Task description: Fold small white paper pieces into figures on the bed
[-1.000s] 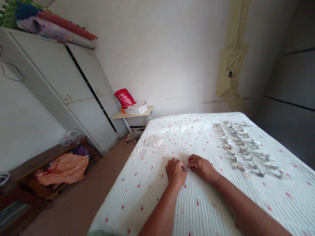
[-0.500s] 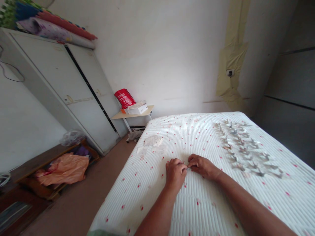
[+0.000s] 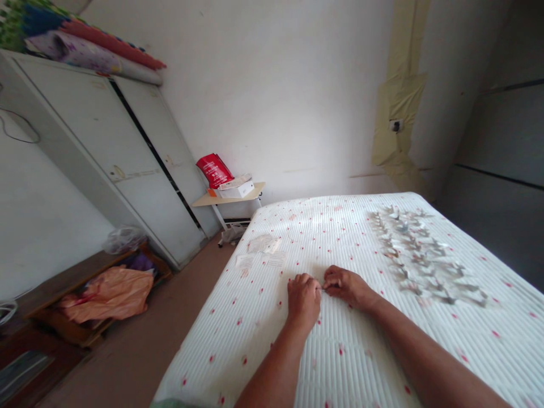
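Observation:
Both my hands meet over the middle of the bed, fingers pinched around a small piece of folded paper [image 3: 322, 289]. Only a thin greyish bit of it shows in the gap between them. My left hand [image 3: 303, 298] is closed on its left end, and my right hand [image 3: 345, 285] pinches its right end. To the right, rows of folded paper cranes [image 3: 425, 255] stand on the quilted cover. Several flat printed paper sheets [image 3: 263, 243] lie to the left, beyond my left hand.
The bed [image 3: 352, 362] has a white ribbed cover with red dots. Behind its far left corner stands a small table [image 3: 204, 200] with a red bag [image 3: 213, 170] and a white box [image 3: 242, 188]. A grey cabinet [image 3: 144, 147] is at the left, near an orange plastic bag [image 3: 110, 294].
My fingertips have drawn slightly apart, so a little more of the folded paper shows between them. The cranes and the flat sheets stay where they were.

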Demonstrator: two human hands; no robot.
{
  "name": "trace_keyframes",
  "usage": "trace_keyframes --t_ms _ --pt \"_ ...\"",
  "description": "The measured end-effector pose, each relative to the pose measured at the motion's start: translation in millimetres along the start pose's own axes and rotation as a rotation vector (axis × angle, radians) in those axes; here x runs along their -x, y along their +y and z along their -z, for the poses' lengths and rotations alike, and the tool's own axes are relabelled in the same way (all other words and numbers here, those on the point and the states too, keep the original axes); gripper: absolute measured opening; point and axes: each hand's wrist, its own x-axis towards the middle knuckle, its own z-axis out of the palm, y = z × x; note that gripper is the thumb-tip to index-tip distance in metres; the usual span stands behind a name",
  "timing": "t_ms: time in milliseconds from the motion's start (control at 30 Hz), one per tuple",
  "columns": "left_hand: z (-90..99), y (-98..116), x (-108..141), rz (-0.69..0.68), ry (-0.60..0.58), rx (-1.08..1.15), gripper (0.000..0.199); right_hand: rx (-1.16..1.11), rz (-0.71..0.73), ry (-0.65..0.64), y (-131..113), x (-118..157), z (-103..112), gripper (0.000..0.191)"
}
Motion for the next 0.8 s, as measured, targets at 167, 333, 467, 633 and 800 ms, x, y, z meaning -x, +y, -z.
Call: trace_keyframes --t_ms 167,333,467,633,800 --pt "-1.9 0.3 1.1 0.008 0.002 0.004 0.011 0.012 -0.002 0.019 0.0 0.6 -1.0 0.018" --pt "-0.7 2.8 2.2 0.021 -0.009 -0.008 0.011 0.061 0.0 0.041 1.4 -0.7 -3.4 0.018" --pt "-0.2 5.6 3.6 0.043 -0.002 -0.046 0.012 0.091 -0.045 0.051 -3.2 -1.4 -3.6 0.018" --pt "-0.6 9.5 4.2 0.072 0.026 -0.089 0.012 0.123 -0.164 0.055 -13.3 -5.7 -2.5 0.018" --pt "-1.9 13.1 2.4 0.12 0.04 -0.126 0.015 0.151 -0.322 0.079 -17.1 -12.3 -4.8 0.014"
